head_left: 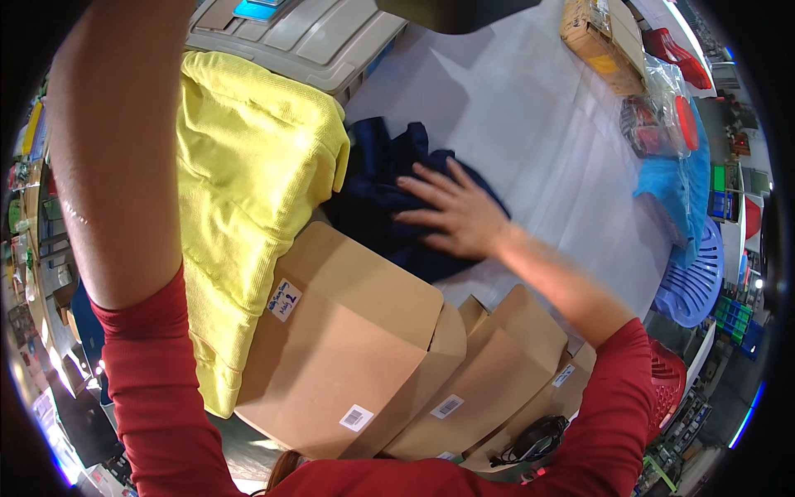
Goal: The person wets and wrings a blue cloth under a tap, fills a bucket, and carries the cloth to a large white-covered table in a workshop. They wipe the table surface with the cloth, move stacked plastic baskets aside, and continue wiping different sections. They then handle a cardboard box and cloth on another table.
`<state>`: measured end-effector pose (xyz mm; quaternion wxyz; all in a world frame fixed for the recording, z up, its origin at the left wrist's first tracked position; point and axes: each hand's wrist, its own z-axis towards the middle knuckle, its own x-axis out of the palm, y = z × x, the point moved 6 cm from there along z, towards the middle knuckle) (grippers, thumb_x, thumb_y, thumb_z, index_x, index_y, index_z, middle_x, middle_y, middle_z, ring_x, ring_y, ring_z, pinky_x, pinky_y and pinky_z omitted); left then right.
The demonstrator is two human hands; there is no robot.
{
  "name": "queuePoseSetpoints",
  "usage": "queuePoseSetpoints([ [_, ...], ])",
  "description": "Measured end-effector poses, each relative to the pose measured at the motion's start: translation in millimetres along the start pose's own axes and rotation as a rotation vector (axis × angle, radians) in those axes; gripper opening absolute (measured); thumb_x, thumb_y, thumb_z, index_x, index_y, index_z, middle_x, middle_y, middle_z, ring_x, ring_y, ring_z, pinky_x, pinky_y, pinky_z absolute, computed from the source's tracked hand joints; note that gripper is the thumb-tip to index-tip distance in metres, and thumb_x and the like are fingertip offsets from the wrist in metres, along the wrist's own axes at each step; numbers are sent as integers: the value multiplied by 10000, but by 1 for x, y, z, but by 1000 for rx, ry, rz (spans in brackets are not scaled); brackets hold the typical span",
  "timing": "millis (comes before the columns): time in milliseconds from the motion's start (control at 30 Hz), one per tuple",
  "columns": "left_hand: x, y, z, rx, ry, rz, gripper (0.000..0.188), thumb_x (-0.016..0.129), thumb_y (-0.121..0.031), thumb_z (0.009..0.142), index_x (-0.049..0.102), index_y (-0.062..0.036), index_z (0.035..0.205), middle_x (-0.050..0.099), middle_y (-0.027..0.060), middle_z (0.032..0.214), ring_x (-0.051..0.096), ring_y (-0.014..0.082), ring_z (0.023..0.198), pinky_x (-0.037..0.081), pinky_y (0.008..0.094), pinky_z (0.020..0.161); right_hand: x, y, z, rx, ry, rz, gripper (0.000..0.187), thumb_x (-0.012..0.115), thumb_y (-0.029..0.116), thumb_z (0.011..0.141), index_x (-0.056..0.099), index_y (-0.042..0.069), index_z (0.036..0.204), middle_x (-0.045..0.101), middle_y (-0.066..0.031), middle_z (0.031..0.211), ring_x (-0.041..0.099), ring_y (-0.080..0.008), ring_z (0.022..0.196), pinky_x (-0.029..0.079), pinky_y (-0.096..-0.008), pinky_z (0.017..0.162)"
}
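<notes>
My right hand point(464, 217) lies with its fingers spread over a crumpled dark navy cloth point(373, 186) on the white-covered table. The fingers are not wrapped round the cloth. To its left a folded yellow ribbed cloth point(248, 157) drapes down over the side of a brown cardboard box point(331, 348). My left forearm point(116, 157) rises along the left side and leaves through the upper edge, so the left hand is out of sight.
More open cardboard boxes point(464, 393) stand in a row at the near side. A grey lidded bin point(306, 41) is at the far left. Along the right are a taped carton point(603, 41), a clear jar with a red lid point(660, 124), blue cloth point(667, 190) and a purple slotted basket point(694, 282).
</notes>
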<state>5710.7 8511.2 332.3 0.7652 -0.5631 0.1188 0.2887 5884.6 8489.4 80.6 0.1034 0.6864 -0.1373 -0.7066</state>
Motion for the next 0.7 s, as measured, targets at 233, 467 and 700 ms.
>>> queuePoseSetpoints([
  [233,1,-2,-6,4,-9,-16,342,621,-155,872,571,30,1156,666,132,929,650,156,831,545,233,660,-45,-180,63,599,-394,-352,441,498,450,914,514,245,1305,272,-63,1513,244,-288,1397,244,-560,1091],
  [467,8,30,-4,-109,64,-112,383,620,-187,885,548,-10,1217,662,116,1004,641,146,920,531,236,711,6,-21,4,-15,-221,-63,522,681,353,762,544,265,1259,317,-87,1484,240,-347,1394,203,-590,1096],
  [700,70,124,-10,-419,148,-102,461,613,-271,906,495,-177,1341,662,56,1105,609,135,1057,486,277,830,-24,-96,-76,211,-150,-154,551,712,327,739,535,337,1261,307,-4,1499,273,-274,1389,212,-530,1122],
])
